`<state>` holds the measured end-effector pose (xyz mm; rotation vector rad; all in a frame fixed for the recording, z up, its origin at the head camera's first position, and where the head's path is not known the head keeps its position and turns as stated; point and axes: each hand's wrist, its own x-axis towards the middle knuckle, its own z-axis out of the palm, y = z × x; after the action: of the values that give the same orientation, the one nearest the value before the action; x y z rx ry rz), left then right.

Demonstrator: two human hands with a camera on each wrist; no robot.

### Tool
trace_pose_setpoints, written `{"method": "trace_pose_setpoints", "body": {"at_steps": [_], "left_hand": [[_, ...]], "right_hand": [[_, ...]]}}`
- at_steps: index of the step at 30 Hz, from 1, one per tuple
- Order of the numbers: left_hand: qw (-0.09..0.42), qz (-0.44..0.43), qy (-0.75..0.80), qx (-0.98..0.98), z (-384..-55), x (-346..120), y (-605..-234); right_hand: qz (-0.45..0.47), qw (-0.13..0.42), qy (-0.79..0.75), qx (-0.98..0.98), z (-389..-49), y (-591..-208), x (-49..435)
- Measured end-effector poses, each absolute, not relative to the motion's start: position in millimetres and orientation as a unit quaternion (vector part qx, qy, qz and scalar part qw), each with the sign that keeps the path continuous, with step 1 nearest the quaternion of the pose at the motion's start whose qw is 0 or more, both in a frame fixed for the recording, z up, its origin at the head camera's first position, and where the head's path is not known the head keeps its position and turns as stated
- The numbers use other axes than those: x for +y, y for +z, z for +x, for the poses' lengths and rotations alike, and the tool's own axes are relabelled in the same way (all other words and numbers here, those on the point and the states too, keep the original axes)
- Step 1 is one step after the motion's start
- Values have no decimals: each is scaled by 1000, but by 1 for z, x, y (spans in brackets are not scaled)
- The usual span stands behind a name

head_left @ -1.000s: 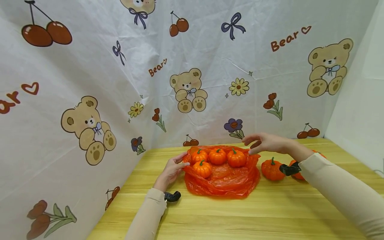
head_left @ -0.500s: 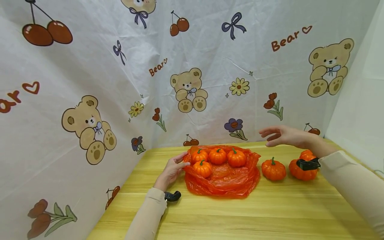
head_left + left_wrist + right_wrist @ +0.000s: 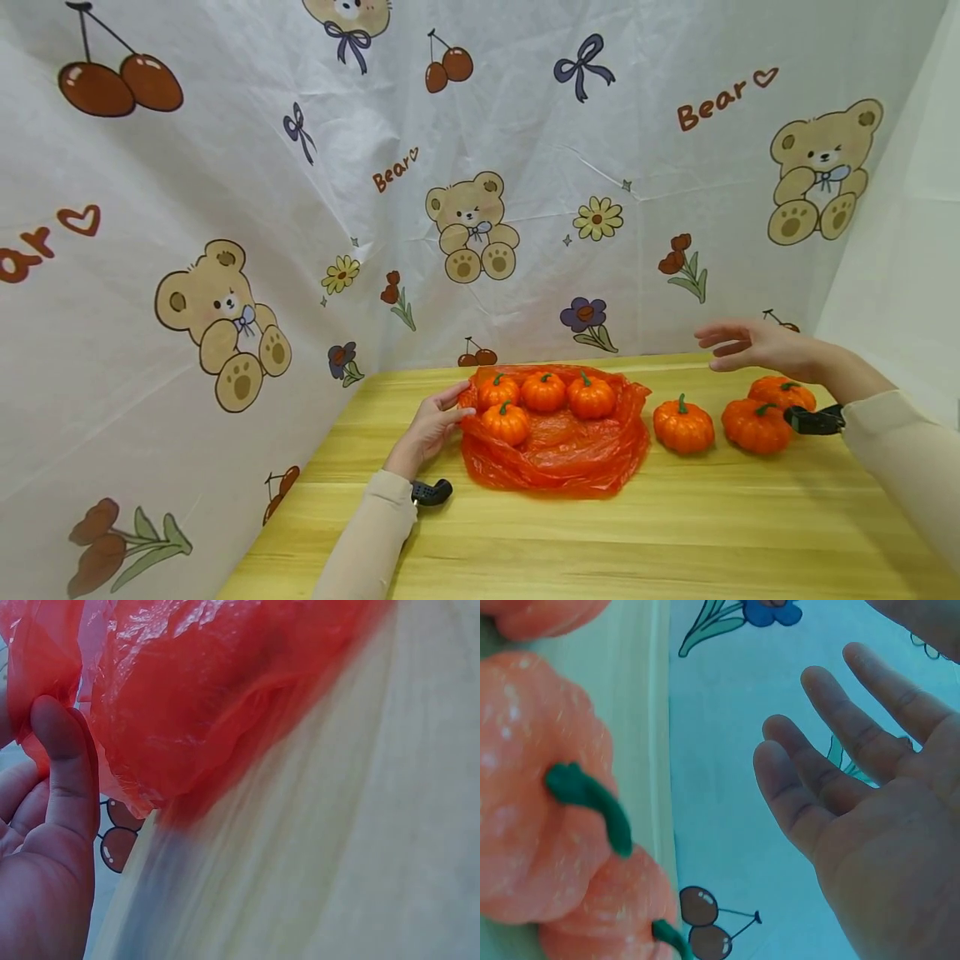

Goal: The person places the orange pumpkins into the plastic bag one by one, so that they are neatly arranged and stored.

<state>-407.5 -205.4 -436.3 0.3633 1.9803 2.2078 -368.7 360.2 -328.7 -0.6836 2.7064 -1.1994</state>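
My left hand pinches the left rim of a red plastic bag; in the left wrist view the thumb presses the film against the fingers. Several small orange pumpkins with green stems lie inside the spread bag, among them a front one and a back right one. My right hand hovers with spread fingers and nothing in them, above and behind the loose pumpkins right of the bag. Those are a near one, a middle one and one behind it.
A wooden table carries everything. Behind and to the left hangs a white cloth printed with bears, cherries and flowers, and a plain white wall stands on the right. A black wrist device overlaps the pumpkins' right side.
My right hand has moved right, from over the bag's right rim to over the loose pumpkins, uncovering more of them. The left hand and the bag have stayed in place.
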Motion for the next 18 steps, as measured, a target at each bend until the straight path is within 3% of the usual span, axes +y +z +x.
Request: {"method": "trace_pose_setpoints", "body": {"at_steps": [10, 18], "left_hand": [[75, 125, 734, 664, -410, -206, -434], [73, 126, 728, 670, -408, -207, -433]], "right_hand": [[-196, 2, -355, 914, -362, -339, 384], [-174, -6, -385, 907, -360, -355, 409]]}}
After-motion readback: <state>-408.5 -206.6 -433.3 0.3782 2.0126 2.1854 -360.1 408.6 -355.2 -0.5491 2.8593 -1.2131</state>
